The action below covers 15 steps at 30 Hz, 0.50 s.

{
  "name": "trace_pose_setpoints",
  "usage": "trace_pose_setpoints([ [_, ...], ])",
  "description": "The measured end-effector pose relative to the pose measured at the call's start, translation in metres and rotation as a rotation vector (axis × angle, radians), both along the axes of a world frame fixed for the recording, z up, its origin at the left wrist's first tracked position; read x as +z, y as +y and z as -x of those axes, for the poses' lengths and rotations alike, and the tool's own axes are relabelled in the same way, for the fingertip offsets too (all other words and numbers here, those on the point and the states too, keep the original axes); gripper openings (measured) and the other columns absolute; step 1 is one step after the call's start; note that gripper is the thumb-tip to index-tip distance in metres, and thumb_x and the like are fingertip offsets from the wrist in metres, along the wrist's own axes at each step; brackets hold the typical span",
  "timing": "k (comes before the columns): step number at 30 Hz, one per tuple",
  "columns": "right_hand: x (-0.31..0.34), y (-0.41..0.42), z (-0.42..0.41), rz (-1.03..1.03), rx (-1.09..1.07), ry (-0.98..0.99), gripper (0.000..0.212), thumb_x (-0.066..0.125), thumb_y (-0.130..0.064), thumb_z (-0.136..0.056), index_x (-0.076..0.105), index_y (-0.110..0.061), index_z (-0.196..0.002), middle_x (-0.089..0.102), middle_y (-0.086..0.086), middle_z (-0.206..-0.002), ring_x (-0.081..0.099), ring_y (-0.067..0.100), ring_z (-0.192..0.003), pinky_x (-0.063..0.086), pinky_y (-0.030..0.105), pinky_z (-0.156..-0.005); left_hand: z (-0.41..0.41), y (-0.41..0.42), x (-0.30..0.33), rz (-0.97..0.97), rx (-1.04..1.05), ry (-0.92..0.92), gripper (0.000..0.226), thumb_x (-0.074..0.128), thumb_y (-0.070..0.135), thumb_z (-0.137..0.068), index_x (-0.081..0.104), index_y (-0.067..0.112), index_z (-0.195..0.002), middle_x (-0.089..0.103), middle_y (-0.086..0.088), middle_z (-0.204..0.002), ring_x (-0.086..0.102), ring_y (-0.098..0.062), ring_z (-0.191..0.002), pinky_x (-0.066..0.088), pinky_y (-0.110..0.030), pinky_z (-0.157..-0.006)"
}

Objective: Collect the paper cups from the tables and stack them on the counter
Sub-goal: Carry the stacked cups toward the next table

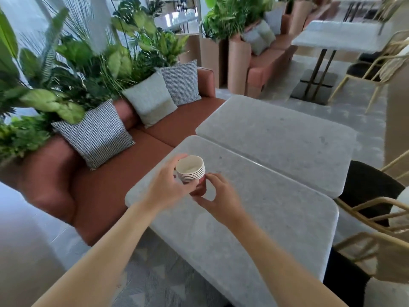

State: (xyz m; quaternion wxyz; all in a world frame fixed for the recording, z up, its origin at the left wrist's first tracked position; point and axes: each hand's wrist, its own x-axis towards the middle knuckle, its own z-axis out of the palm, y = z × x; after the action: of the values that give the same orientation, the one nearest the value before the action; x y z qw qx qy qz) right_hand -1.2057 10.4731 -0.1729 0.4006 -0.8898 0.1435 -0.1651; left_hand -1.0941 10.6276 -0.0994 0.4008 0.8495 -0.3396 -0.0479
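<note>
A stack of several nested red paper cups (194, 173) with cream insides is held above the near grey stone table (254, 218). My left hand (170, 185) wraps around the stack's left side near the rims. My right hand (218, 196) grips the lower red part of the stack from the right, thumb beneath it. Both hands hold the stack over the table's far left corner. No other cups show on the tables.
A second grey table (276, 138) adjoins the near one. A rust sofa (124, 173) with checked cushions (95, 134) and leafy plants (66, 69) lies to the left. Wicker chairs (376, 218) stand at the right; another table (345, 36) is farther back.
</note>
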Motion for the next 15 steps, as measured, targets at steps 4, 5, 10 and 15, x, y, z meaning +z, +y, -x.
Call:
trace_pose_setpoints([
  [4,0.013,0.014,0.0,-0.058,-0.023,-0.033,0.062,0.086,-0.049,-0.079,0.064,-0.026,-0.133,0.064,-0.012,-0.125,0.058,0.002,-0.111,0.047,0.019,-0.095,0.0,0.015,0.016,0.011,-0.034,-0.017,0.075,0.088,0.028,-0.083,0.054,0.023,-0.15,0.061,0.008,-0.141,0.057,-0.01,-0.13,0.057,-0.044,-0.104],
  [5,0.016,0.02,0.0,-0.054,-0.024,-0.036,0.061,0.086,-0.049,-0.079,0.065,-0.026,-0.131,0.065,-0.012,-0.124,0.058,0.003,-0.111,0.047,0.02,-0.095,0.001,0.021,0.019,0.02,-0.033,-0.027,0.074,0.089,0.028,-0.083,0.055,0.023,-0.149,0.061,0.008,-0.141,0.058,-0.01,-0.129,0.057,-0.044,-0.104],
  [10,0.024,0.063,-0.002,-0.03,-0.002,-0.046,0.056,0.088,-0.048,-0.078,0.068,-0.024,-0.125,0.066,-0.011,-0.12,0.058,0.005,-0.108,0.045,0.016,-0.091,0.006,0.069,0.025,0.054,-0.007,-0.063,0.075,0.089,0.027,-0.083,0.055,0.021,-0.149,0.061,0.006,-0.143,0.058,-0.012,-0.13,0.056,-0.046,-0.104],
  [15,0.028,0.139,-0.008,-0.019,0.093,-0.026,0.058,0.086,-0.052,-0.08,0.065,-0.029,-0.129,0.065,-0.013,-0.123,0.057,0.005,-0.109,0.049,0.019,-0.094,0.01,0.155,0.023,0.081,0.07,-0.072,0.08,0.087,0.041,-0.084,0.051,0.022,-0.152,0.057,0.007,-0.148,0.053,-0.009,-0.132,0.057,-0.043,-0.105],
])
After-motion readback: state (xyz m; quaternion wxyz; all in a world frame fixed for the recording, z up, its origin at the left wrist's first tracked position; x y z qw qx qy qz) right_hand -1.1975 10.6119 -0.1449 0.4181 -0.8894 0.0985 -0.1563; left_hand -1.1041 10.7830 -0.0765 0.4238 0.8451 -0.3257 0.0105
